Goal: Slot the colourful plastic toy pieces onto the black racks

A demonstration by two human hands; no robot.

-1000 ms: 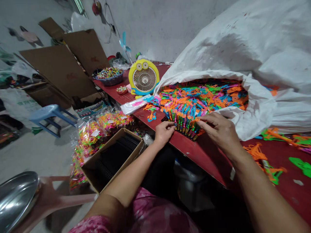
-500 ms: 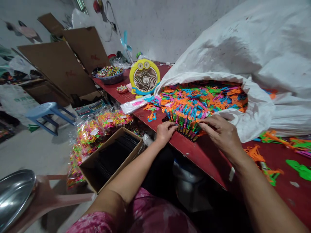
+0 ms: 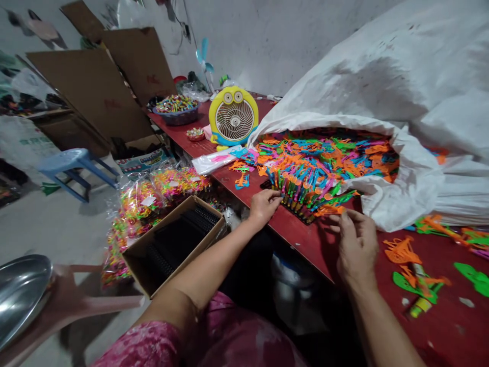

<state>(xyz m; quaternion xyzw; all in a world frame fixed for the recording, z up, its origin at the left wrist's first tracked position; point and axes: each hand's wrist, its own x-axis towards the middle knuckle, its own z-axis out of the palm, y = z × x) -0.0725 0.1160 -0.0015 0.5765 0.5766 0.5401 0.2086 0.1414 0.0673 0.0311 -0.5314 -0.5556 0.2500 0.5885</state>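
On the red table's front part sits a black rack (image 3: 304,218), filled with rows of upright small colourful plastic pieces (image 3: 298,186). My left hand (image 3: 264,209) is closed at the rack's left front edge, its fingertips gripping there. At the right end, thumb and fingers of my right hand (image 3: 357,244) pinch an orange plastic piece (image 3: 330,210) that lies nearly flat beside the last row. Just behind the rack, a big white sack (image 3: 420,188) lies with its mouth open, spilling many similar plastic pieces (image 3: 344,153).
A yellow fan (image 3: 235,116) and a basin of small parts (image 3: 176,117) stand farther back on the table (image 3: 321,255). Loose orange and green pieces (image 3: 416,278) lie at right. Below left are a carton of black racks (image 3: 173,244), filled plastic bags (image 3: 139,204) and a blue stool (image 3: 76,163).
My right hand has moved down and slightly right from the upright pieces, now with the orange piece lowered outward. My left hand stays at the rack. The view has shifted slightly.
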